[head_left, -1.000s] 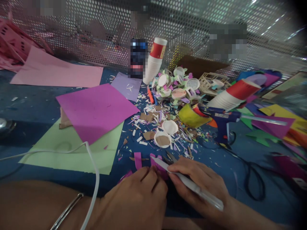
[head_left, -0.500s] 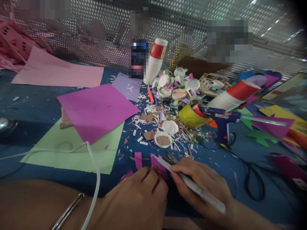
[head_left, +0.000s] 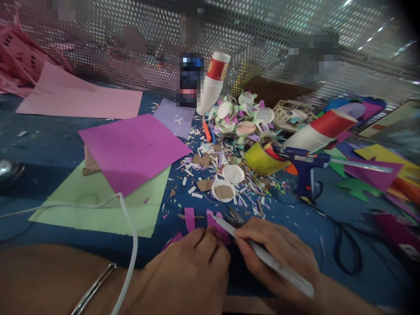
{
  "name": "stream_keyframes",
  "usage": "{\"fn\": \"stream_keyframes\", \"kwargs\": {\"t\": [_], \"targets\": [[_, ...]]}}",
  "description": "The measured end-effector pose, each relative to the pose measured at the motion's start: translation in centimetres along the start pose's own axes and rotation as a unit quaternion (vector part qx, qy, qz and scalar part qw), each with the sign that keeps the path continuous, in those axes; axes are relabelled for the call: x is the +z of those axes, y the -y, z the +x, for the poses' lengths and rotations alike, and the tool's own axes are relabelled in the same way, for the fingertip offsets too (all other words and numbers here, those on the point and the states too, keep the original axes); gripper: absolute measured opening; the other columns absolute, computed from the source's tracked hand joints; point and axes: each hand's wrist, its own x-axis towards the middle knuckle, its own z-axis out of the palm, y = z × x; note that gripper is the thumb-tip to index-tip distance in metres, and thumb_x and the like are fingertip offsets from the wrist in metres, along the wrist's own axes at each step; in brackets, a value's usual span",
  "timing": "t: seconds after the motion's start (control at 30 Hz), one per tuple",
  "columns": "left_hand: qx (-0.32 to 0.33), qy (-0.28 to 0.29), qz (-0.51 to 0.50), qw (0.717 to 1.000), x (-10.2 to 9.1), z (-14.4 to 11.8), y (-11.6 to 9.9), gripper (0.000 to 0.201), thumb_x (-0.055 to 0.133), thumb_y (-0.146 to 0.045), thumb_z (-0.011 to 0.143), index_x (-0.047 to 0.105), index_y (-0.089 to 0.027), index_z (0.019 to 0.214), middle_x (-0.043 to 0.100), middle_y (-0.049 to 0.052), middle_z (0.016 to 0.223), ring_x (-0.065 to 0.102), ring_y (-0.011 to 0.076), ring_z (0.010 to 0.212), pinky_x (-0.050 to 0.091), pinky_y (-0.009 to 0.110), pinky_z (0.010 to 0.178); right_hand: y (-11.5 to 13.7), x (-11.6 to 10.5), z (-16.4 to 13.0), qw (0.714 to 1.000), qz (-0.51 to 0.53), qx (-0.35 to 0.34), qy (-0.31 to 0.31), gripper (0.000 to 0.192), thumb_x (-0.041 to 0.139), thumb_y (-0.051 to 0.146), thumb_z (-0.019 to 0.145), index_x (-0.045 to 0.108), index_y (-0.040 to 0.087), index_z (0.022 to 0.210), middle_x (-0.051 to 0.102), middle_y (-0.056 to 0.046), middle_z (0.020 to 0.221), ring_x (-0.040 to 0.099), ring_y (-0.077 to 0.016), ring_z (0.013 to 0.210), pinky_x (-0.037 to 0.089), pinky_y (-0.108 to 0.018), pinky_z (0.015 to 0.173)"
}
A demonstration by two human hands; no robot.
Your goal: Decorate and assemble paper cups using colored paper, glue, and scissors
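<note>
At the bottom centre my left hand [head_left: 190, 275] rests fingers down on a small magenta paper piece [head_left: 220, 232] and pins it to the blue table [head_left: 49, 144]. My right hand [head_left: 278, 256] grips a slim white craft knife [head_left: 262, 256] whose tip points up-left onto that magenta piece. Two magenta strips [head_left: 189, 218] lie just above my left fingers. A bracelet [head_left: 93, 288] sits on my left forearm.
A white cable [head_left: 129, 245] crosses my left arm. Magenta [head_left: 131, 151], green [head_left: 98, 205] and pink [head_left: 78, 103] sheets lie left. Paper scraps and cut cup bottoms [head_left: 226, 190] sit ahead. A blue glue gun [head_left: 305, 164], stacked cups [head_left: 213, 83] and scissors [head_left: 348, 245] lie right. Perforated metal wall [head_left: 131, 39] behind.
Almost nothing differs: my right hand with the knife has slid slightly to the right, and the left hand stays on the magenta piece.
</note>
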Motion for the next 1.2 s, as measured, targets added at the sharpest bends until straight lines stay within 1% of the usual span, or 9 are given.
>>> {"fn": "stream_keyframes", "kwargs": {"t": [0.17, 0.3, 0.37, 0.53, 0.7, 0.8, 0.93, 1.1, 1.2], "targets": [[0.009, -0.001, 0.011, 1.000, 0.1, -0.1, 0.0, 0.025, 0.047, -0.016, 0.097, 0.071, -0.011, 0.099, 0.073, 0.010, 0.101, 0.067, 0.0255, 0.091, 0.055, 0.036, 0.074, 0.1, 0.1, -0.1, 1.000, 0.014, 0.006, -0.016, 0.013, 0.052, 0.012, 0.095, 0.059, 0.023, 0.095, 0.073, 0.002, 0.075, 0.072, -0.0125, 0.068, 0.060, -0.021, 0.073], [0.011, 0.004, 0.001, 1.000, 0.1, -0.1, 0.0, 0.025, 0.047, -0.016, 0.097, 0.071, -0.012, 0.100, 0.074, 0.010, 0.102, 0.068, 0.0251, 0.091, 0.055, 0.035, 0.073, 0.1, 0.0, -0.3, 1.000, 0.013, 0.008, -0.010, 0.014, 0.053, 0.012, 0.095, 0.060, 0.023, 0.099, 0.075, 0.002, 0.078, 0.074, -0.0133, 0.071, 0.061, -0.024, 0.080], [-0.001, 0.014, -0.007, 1.000, 0.0, 0.0, 0.0, 0.024, 0.047, -0.016, 0.097, 0.070, -0.012, 0.101, 0.074, 0.010, 0.101, 0.068, 0.0255, 0.091, 0.056, 0.036, 0.074, 0.1, 0.0, -0.2, 1.000, 0.016, 0.003, 0.000, 0.015, 0.053, 0.012, 0.095, 0.060, 0.023, 0.101, 0.076, 0.001, 0.081, 0.074, -0.0142, 0.073, 0.062, -0.025, 0.081], [-0.015, 0.035, -0.020, 0.999, -0.2, 0.1, 0.0, 0.022, 0.048, -0.016, 0.096, 0.069, -0.011, 0.103, 0.074, 0.010, 0.102, 0.068, 0.0257, 0.093, 0.056, 0.035, 0.074, 0.1, 0.0, 0.1, 0.999, 0.037, 0.001, 0.022, 0.018, 0.051, 0.011, 0.094, 0.059, 0.025, 0.101, 0.075, 0.002, 0.079, 0.074, -0.0147, 0.070, 0.063, -0.024, 0.072], [-0.015, 0.034, -0.011, 0.999, -0.3, 0.0, 0.0, 0.023, 0.047, -0.016, 0.096, 0.069, -0.011, 0.102, 0.074, 0.010, 0.101, 0.068, 0.0258, 0.092, 0.056, 0.036, 0.075, 0.1, -0.2, -0.4, 1.000, 0.003, 0.015, -0.022, 0.013, 0.055, 0.013, 0.092, 0.061, 0.023, 0.098, 0.075, 0.001, 0.078, 0.075, -0.0144, 0.072, 0.063, -0.023, 0.077], [-0.019, 0.042, -0.018, 0.999, -0.4, 0.1, 0.0, 0.023, 0.047, -0.016, 0.096, 0.069, -0.011, 0.102, 0.074, 0.011, 0.100, 0.068, 0.0250, 0.089, 0.055, 0.035, 0.073, -0.1, -0.4, -0.9, 0.999, -0.014, 0.035, -0.038, 0.012, 0.057, 0.015, 0.092, 0.062, 0.023, 0.101, 0.076, 0.000, 0.081, 0.075, -0.0148, 0.074, 0.062, -0.022, 0.076], [-0.012, 0.021, -0.007, 1.000, -0.5, 0.1, -0.1, 0.021, 0.049, -0.017, 0.095, 0.069, -0.010, 0.100, 0.073, 0.012, 0.099, 0.066, 0.0244, 0.087, 0.053, 0.035, 0.071, -0.5, -0.3, -1.0, 0.996, 0.002, 0.054, -0.066, 0.015, 0.058, 0.015, 0.093, 0.063, 0.022, 0.105, 0.075, -0.001, 0.080, 0.075, -0.0161, 0.073, 0.062, -0.025, 0.074], [0.014, -0.006, 0.036, 0.999, -0.5, -0.2, 0.0, 0.026, 0.045, -0.017, 0.097, 0.070, -0.010, 0.100, 0.073, 0.012, 0.101, 0.065, 0.0246, 0.086, 0.052, 0.037, 0.072, -0.9, -0.1, -1.0, 0.994, -0.021, 0.049, -0.095, 0.015, 0.062, 0.014, 0.093, 0.065, 0.021, 0.106, 0.077, -0.003, 0.087, 0.076, -0.0188, 0.078, 0.062, -0.031, 0.085], [0.018, -0.022, 0.050, 0.998, -0.5, -0.4, 0.0, 0.031, 0.042, -0.020, 0.100, 0.071, -0.010, 0.102, 0.073, 0.012, 0.104, 0.064, 0.0247, 0.087, 0.052, 0.038, 0.075, -1.0, -0.1, -0.9, 0.994, -0.015, 0.041, -0.104, 0.021, 0.064, 0.010, 0.091, 0.065, 0.021, 0.109, 0.077, -0.004, 0.090, 0.075, -0.0188, 0.080, 0.062, -0.031, 0.083]]}}
